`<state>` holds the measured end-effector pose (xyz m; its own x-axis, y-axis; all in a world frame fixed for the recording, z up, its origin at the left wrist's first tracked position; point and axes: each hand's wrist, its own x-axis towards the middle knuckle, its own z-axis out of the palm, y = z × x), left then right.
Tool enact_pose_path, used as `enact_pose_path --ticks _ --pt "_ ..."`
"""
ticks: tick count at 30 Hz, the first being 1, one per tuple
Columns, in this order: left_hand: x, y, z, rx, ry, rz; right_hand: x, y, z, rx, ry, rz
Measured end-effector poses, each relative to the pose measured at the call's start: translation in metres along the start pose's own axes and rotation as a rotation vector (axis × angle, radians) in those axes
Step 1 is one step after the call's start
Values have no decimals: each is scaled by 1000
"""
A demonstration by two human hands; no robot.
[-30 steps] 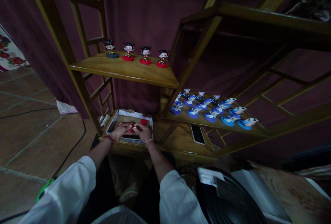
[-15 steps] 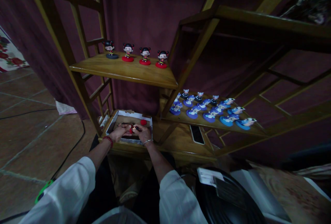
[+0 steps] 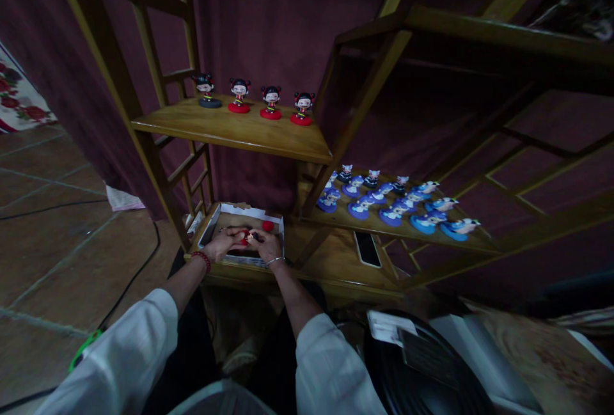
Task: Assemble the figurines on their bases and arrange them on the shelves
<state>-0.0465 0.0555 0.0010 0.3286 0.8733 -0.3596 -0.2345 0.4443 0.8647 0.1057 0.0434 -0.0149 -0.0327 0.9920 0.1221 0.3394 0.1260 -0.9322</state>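
Both my hands meet over a shallow white cardboard box (image 3: 275,219) on the low wooden shelf. Between them is a small red and black figurine (image 3: 250,238), partly covered by my fingers. My left hand (image 3: 223,243), with a red bead bracelet at the wrist, grips its red part. At the figurine's dark-haired end, the fingers of my right hand (image 3: 268,247) are closed on it. Inside the box, behind my right hand, lies a round red base (image 3: 267,226).
Several red-and-black figurines (image 3: 271,103) stand on the upper left shelf (image 3: 215,126). Rows of purple, blue and black figurines (image 3: 394,212) fill the right shelf. Below it lies a phone (image 3: 368,249). A black round object (image 3: 426,364) is at lower right; a dark cable (image 3: 139,274) crosses the floor.
The figurine has turned slightly between my fingers. My hands stay in nearly the same place over the box, and the whole view has shifted a little.
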Motion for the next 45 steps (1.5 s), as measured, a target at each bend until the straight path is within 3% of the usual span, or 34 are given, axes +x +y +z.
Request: enact_pose_path --ticks 20,45 --pt "-7 4 4 5 8 -14 1 5 5 -2 21 49" --pt "-6 0 -2 -11 -20 26 0 1 6 -26 19 2"
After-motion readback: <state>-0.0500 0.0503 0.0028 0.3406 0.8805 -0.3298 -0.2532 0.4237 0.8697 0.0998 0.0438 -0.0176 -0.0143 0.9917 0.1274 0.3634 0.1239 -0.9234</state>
